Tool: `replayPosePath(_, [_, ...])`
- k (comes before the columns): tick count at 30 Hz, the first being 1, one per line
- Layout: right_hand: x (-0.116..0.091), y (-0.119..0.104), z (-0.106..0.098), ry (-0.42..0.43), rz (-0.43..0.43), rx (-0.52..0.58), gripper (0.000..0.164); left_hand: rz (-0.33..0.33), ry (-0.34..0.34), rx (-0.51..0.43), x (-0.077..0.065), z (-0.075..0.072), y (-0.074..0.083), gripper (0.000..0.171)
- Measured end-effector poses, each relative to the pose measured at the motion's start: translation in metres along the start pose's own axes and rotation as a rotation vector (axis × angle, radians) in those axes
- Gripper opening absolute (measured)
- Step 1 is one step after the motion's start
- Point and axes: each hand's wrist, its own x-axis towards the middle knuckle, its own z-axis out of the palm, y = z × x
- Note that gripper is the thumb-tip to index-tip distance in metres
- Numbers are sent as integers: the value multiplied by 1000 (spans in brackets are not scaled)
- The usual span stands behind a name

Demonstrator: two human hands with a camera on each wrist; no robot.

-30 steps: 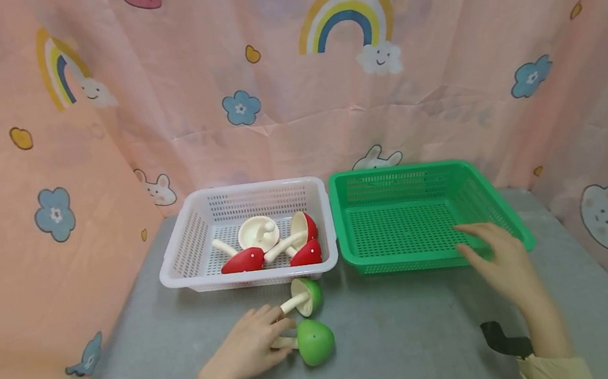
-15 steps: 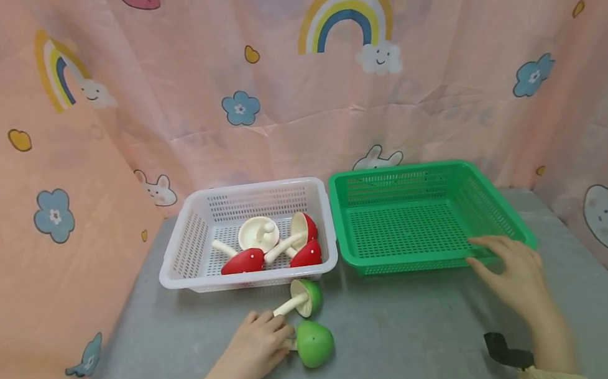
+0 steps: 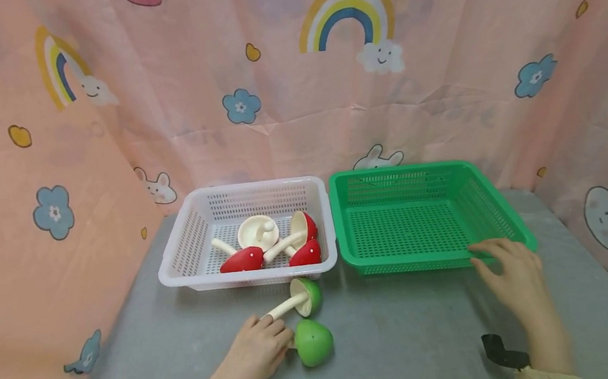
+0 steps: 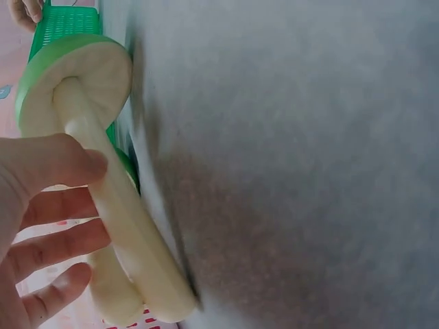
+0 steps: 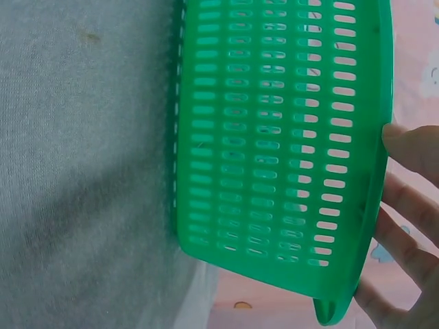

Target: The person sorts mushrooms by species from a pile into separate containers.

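My left hand (image 3: 257,351) pinches the pale stem of the nearer green-capped toy mushroom (image 3: 314,343), which lies on the table. In the left wrist view, the thumb lies across this stem (image 4: 130,216) and the other fingers are on its far side. A second green mushroom (image 3: 307,296) lies just behind, its stem pointing toward the hand. At the green basket (image 3: 411,266), my right hand (image 3: 516,275) holds the front rim near the right corner. The right wrist view shows the thumb (image 5: 408,147) on the rim's near side and the fingers reaching behind it.
A white basket (image 3: 196,281) stands left of the green one, nearly against it. Inside are several red-capped mushrooms (image 3: 242,259) and an upturned pale cap (image 3: 258,232). Behind the grey table (image 3: 400,341) hangs a pink patterned cloth (image 3: 287,141).
My left hand has drawn slightly back, its fingers closing on the nearer mushroom's stem and baring more of the other stem. My right hand has moved down and right onto the green basket's rim.
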Motion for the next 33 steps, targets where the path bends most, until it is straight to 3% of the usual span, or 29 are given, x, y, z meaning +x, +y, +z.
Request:
replayPosePath(13, [-2,4,3,2,27,-12,23,-47,68,-107,4,-8,12,26])
replayPosePath(20, [-3,3,2,-13,35,-11,23,-30,130,-128,15,-18,20,25])
replayPosePath(27, [-3,1,2,-5,30,6,23,-24,106,-181,28,-32,30,24])
replayPosePath(33, [-1,0,3,3,26,0,22,11,139,-219,43,-42,36,24])
